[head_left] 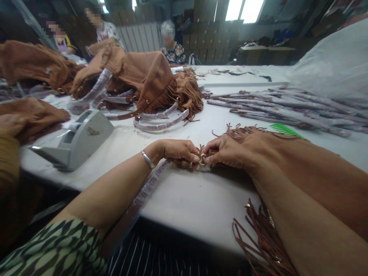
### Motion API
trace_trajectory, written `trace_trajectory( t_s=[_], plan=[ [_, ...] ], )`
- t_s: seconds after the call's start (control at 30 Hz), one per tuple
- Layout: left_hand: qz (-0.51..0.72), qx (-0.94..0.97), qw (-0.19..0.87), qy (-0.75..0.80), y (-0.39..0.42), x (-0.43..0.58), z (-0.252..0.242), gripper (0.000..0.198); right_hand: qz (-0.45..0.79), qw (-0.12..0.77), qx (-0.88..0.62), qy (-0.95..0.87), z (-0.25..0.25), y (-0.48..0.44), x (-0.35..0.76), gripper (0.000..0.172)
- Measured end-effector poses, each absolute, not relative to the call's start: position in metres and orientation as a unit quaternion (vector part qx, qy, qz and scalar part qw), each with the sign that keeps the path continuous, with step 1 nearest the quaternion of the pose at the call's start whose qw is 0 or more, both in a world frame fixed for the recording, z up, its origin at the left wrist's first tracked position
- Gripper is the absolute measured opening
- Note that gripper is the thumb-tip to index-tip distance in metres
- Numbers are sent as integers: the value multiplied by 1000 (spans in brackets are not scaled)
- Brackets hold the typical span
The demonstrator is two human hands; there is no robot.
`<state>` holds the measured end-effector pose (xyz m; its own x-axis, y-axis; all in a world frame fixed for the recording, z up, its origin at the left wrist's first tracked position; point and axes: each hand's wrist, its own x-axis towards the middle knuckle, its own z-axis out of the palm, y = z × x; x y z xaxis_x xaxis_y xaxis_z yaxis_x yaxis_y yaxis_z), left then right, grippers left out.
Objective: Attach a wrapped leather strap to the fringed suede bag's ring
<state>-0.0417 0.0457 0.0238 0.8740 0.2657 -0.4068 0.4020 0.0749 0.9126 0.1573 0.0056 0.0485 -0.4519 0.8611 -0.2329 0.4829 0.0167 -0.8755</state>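
Note:
My left hand [181,152] is closed on the end of a brown strap [151,183] wrapped in clear plastic, which trails down over the table's front edge. Pressed close beside it, my right hand [230,151] pinches a gold-coloured metal ring [202,158] at the side of a brown fringed bag [313,165]. Strap end and ring meet between the two sets of fingertips; how they are joined is hidden. The bag lies on the table under my right forearm, with dark brown tassels [261,234] hanging near the front edge.
A grey tape dispenser [83,140] stands at left, near a co-worker's hand [13,124] on brown material. Several brown bags [143,73] are heaped behind. Plastic-wrapped straps [276,105] lie at back right, near a green comb [287,130]. Several people sit beyond the white table [178,207].

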Motion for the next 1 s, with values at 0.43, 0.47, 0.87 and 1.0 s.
trace_trajectory(
  t_s=[0.43, 0.47, 0.87, 1.0],
  plan=[
    [-34, 700, 682, 208, 40, -39, 21, 35, 497, 245, -521, -650, 53, 3, 154, 27],
    [-18, 693, 688, 214, 38, -39, 20, 35, 491, 260, -527, -643, 54, 2, 154, 27],
    [85, 660, 685, 296, 22, -28, 23, 37, 347, 359, -588, -637, 60, -4, 144, 24],
    [123, 648, 695, 288, 22, -26, 23, 35, 334, 389, -587, -626, 57, -2, 145, 28]
  ],
)
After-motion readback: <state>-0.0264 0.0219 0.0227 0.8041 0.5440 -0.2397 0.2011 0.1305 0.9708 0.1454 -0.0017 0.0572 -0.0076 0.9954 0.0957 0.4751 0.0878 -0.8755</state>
